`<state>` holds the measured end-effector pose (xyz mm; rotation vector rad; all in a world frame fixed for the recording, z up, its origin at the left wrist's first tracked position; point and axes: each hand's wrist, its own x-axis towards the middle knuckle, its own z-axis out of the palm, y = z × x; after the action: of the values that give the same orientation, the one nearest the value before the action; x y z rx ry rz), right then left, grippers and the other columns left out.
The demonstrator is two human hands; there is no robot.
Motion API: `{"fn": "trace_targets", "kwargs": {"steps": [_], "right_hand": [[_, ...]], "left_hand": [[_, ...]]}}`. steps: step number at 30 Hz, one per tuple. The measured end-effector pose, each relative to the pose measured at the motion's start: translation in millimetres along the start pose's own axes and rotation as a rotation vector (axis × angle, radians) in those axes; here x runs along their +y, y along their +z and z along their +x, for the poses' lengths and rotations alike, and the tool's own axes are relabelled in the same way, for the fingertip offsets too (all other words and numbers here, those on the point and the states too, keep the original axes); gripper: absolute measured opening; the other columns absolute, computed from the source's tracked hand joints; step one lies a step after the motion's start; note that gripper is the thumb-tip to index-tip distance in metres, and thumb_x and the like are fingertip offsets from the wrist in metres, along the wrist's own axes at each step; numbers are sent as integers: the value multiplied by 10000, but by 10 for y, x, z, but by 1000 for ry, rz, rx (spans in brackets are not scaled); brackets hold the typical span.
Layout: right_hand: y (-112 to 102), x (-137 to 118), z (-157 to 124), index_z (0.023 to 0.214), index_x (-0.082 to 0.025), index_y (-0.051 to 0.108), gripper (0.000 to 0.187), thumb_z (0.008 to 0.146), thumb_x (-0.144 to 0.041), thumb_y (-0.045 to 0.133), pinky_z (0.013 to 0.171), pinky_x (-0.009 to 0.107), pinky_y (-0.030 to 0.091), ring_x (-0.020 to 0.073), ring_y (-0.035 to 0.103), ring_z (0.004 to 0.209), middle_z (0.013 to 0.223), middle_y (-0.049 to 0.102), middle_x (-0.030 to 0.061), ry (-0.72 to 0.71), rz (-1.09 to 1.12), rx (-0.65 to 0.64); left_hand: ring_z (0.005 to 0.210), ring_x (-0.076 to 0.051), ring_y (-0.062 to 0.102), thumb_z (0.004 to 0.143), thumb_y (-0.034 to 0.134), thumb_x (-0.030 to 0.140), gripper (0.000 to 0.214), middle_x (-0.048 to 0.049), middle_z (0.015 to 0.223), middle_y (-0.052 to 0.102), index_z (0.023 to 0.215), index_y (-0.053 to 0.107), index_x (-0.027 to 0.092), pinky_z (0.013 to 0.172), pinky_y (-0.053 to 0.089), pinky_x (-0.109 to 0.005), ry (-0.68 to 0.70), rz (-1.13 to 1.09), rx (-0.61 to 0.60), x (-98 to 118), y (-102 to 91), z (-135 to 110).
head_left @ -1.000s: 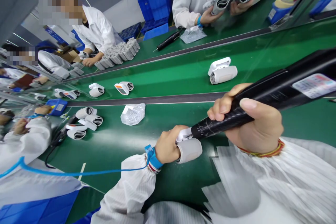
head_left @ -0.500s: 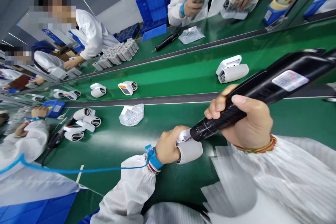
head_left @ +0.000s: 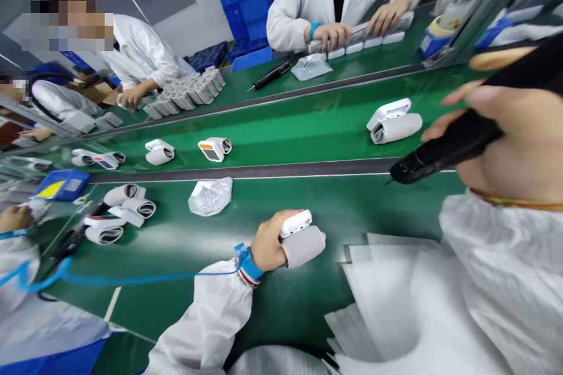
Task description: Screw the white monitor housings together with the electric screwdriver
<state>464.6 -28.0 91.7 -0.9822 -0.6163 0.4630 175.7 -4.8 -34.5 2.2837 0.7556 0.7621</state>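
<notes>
On the green bench, my left hand is closed around a wrist blood pressure monitor with a white case and a rolled grey cuff. A blue wrist strap with a blue cord circles that wrist. At the right, my right hand grips a black electric screwdriver, raised above the bench. Its thin bit points down and left, apart from the monitor. Left of my left hand lies a clear plastic bag of small parts.
On the green conveyor stand more monitors. Several cuffed monitors lie at the left beside another screwdriver and a blue tray. Co-workers' hands handle units across the belt. White sheets lie near my body.
My right hand has lifted the screwdriver off the monitor, up and to the right. My left hand still holds the monitor, slightly further left. The co-worker opposite has lowered both hands onto a row of units.
</notes>
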Motion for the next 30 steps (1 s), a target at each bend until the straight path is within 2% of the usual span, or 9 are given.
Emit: {"fn": "trace_targets", "kwargs": {"steps": [1,5,9,14,17,21,26,28,30], "right_hand": [[-69,21,119,812,-191,708,249,568,-143,694,449,320,409,123,545,432,678,612,-24,9,-122,26],[-360,220,568,864,-168,676,259,609,-131,694,495,380,482,184,593,457,634,593,-5,482,-222,149],[-632,487,819,741,-137,621,155,622,-160,717,586,419,521,173,588,506,634,575,25,602,-228,150],[-887,710,885,733,-144,625,38,737,-166,595,678,404,536,161,611,590,709,606,57,752,-168,95],[-942,828,928,714,-124,625,70,748,-121,564,669,346,532,168,641,652,719,604,80,800,-164,114],[-891,976,983,728,-112,623,89,759,-86,545,673,321,527,179,663,710,742,608,107,817,-150,136],[-814,1079,963,691,-141,585,114,771,-99,515,705,338,533,179,658,698,706,582,67,785,-116,113],[-810,1093,927,691,-142,575,143,794,-131,476,694,315,538,159,645,663,691,567,49,750,-96,97],[-805,1101,892,722,-136,581,150,808,-164,462,680,294,544,153,646,658,706,570,43,718,-77,85]], "left_hand": [[1022,-219,669,773,671,283,487,-93,1157,677,1233,536,202,865,540,-319,-17,2,-2,-4,8,-4],[1024,-226,667,763,682,325,490,-90,1138,690,1222,561,203,867,543,-330,-51,-26,-13,10,17,-18],[1008,-223,674,766,679,318,482,-84,1131,696,1221,567,205,855,549,-332,-71,-45,-3,8,21,-25],[1024,-221,673,771,661,291,479,-90,1150,691,1229,556,196,871,544,-327,-8,-55,-6,14,18,-13],[1038,-221,672,771,663,293,483,-89,1170,683,1232,550,200,881,541,-319,-24,-48,-9,24,25,-14],[1062,-222,665,770,659,263,491,-91,1187,677,1242,539,201,899,535,-318,-24,-38,-14,6,55,-12],[1087,-232,658,775,672,265,521,-99,1211,667,1268,512,215,914,540,-339,163,7,18,-33,-11,-32],[1067,-229,664,772,684,265,528,-93,1192,669,1269,511,229,902,544,-330,181,60,77,-67,-95,-138],[1053,-235,659,754,703,264,575,-95,1189,651,1288,491,234,896,541,-338,96,127,218,-140,-208,-333]]}}
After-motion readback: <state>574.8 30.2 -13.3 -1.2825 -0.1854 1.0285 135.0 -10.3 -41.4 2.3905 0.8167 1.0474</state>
